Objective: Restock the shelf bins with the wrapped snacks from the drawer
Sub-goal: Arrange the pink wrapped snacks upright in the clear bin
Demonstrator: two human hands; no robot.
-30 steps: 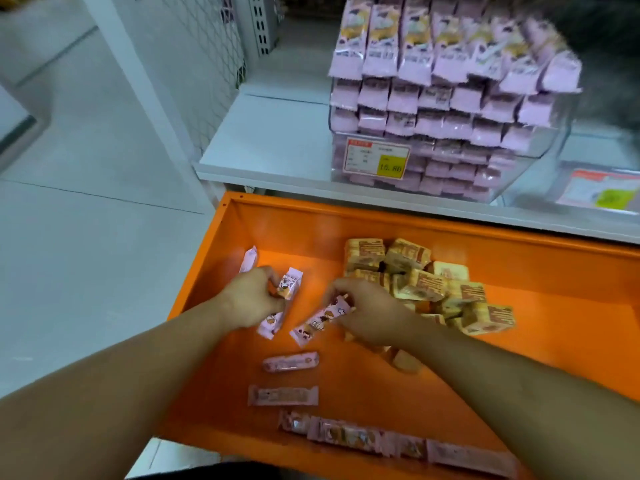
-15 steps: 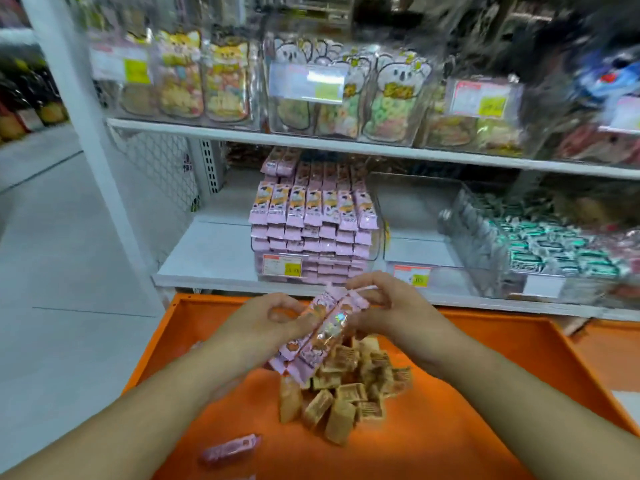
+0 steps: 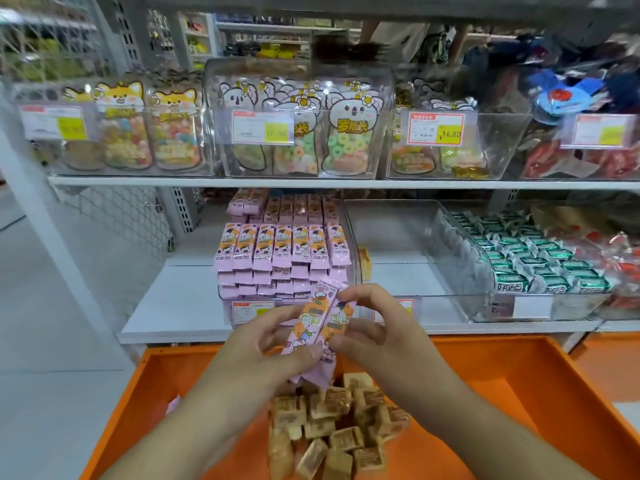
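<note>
the shelf (image 3: 180, 317) fills the upper and middle of the frame, with two white levels. on the upper level stand clear bins with bags of ring candy (image 3: 346, 140). on the lower level, in the middle of the frame, a clear bin (image 3: 242, 311) is full of pink bars (image 3: 277, 251) in neat rows; right of it is an almost bare bin (image 3: 398, 237), then a bin of green sweets (image 3: 540, 261) at the right.

the orange drawer (image 3: 519, 393) takes the bottom of the frame. in its middle lies a heap of brown cubes (image 3: 332, 431).

above the drawer, in the lower middle, both hands hold a small bundle of bars (image 3: 318, 327), upright and a little tilted, just in front of the pink bin. the left hand (image 3: 256, 355) grips the bundle low, thumb curled across the front. the right hand (image 3: 377, 327) pinches the side, its fingers bent around the upper edge.
</note>
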